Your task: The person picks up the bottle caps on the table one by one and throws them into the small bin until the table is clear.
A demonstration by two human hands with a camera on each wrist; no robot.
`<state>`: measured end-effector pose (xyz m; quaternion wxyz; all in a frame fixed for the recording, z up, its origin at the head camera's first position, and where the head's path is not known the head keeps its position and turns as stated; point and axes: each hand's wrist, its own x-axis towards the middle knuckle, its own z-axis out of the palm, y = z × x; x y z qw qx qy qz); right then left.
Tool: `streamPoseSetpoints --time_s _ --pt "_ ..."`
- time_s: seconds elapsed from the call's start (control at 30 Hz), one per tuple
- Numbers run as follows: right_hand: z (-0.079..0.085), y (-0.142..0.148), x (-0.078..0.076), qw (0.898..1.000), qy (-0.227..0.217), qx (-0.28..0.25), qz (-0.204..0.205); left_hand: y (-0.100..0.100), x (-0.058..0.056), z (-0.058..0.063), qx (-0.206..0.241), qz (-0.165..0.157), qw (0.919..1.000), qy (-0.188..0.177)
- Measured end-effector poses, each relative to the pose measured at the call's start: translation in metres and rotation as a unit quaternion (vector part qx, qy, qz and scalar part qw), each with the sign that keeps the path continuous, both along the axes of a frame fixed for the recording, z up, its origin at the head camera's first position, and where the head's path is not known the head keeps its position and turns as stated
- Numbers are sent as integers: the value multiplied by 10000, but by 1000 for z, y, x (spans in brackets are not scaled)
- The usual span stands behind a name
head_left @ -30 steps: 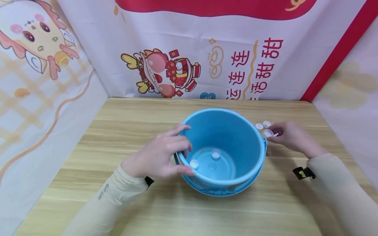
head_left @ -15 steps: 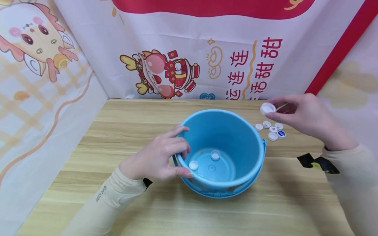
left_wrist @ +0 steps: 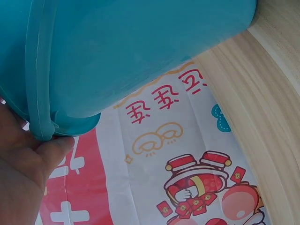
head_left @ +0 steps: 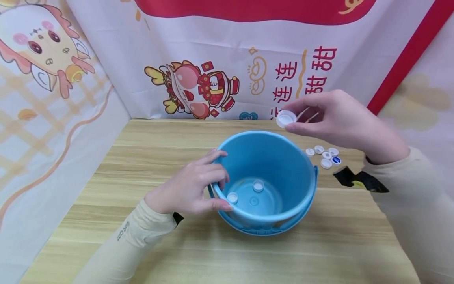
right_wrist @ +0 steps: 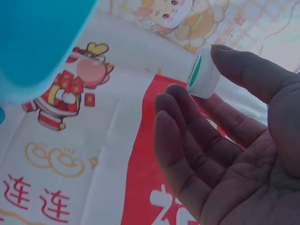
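A blue bucket (head_left: 262,173) stands on the wooden table, with two white bottle caps inside it: one cap (head_left: 258,185) on its floor and another cap (head_left: 232,198) near the left wall. At the left rim my left hand (head_left: 189,187) grips the bucket, thumb outside and fingers over the edge. Beyond the bucket's far right rim, raised in the air, my right hand (head_left: 340,122) pinches a white bottle cap (head_left: 285,118) between thumb and forefinger. In the right wrist view this cap (right_wrist: 204,72) has ridged sides and a green mark on top; the other fingers are spread loosely.
Several caps, white and one blue-topped cap (head_left: 335,160), lie on the table (head_left: 159,142) to the right of the bucket. The bucket's handle (left_wrist: 40,70) hangs down along its near side. A printed cloth (head_left: 213,35) rises behind the table.
My right hand has picked a cap from the group at the right, lifted it and carried it leftward toward the bucket. My left hand keeps its grip on the rim.
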<state>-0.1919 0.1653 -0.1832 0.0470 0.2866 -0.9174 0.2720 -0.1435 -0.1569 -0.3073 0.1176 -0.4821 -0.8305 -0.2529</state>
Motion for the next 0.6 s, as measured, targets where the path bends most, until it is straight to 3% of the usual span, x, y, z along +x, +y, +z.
streamPoseSetpoints --time_s 0.3,0.6 --pt "-1 -29 7 9964 -48 -117 832 -1 0 0 -52 23 10000 -25" --pt "-11 -40 13 9944 -58 34 1054 -1 -1 0 -42 -16 10000 -29"
